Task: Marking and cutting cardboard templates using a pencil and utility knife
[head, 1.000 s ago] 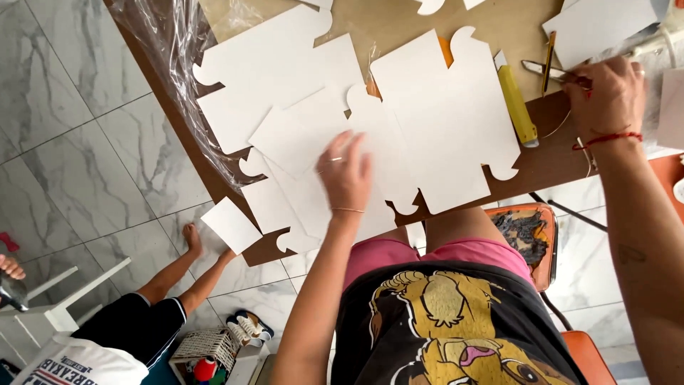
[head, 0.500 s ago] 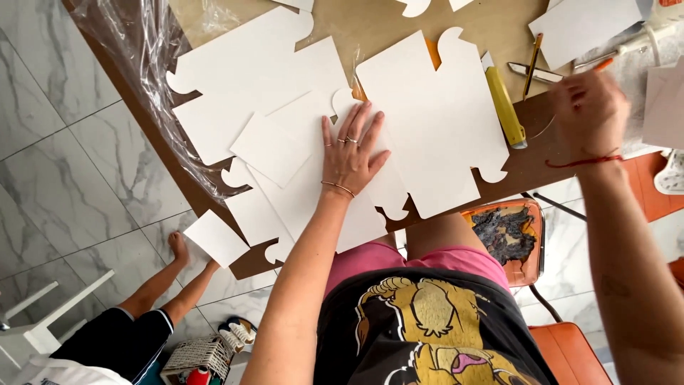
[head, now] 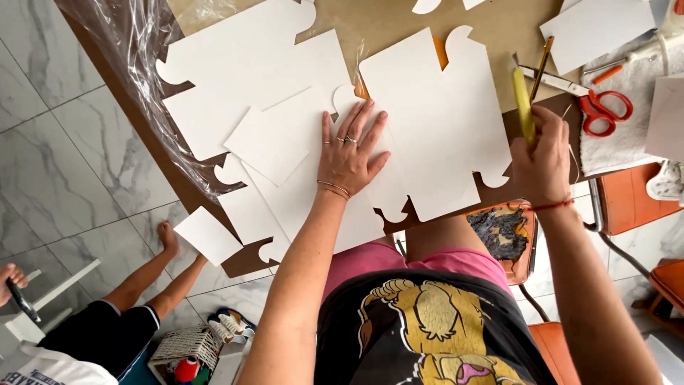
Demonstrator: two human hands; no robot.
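My left hand [head: 348, 158] lies flat, fingers spread, on white cut card sheets [head: 427, 121] with scalloped notches; right of them, my right hand [head: 541, 160] grips a yellow cutter [head: 524, 103].

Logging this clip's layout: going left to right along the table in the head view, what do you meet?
Crumpled clear plastic sheet → left hand flat on white card cutouts → right hand holding a yellow cutter → red-handled scissors.

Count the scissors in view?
1. The red-handled scissors lie on the white cloth at the table's right end, beyond the right hand, which grips a yellow utility knife. Others may be hidden under the white card cutouts.
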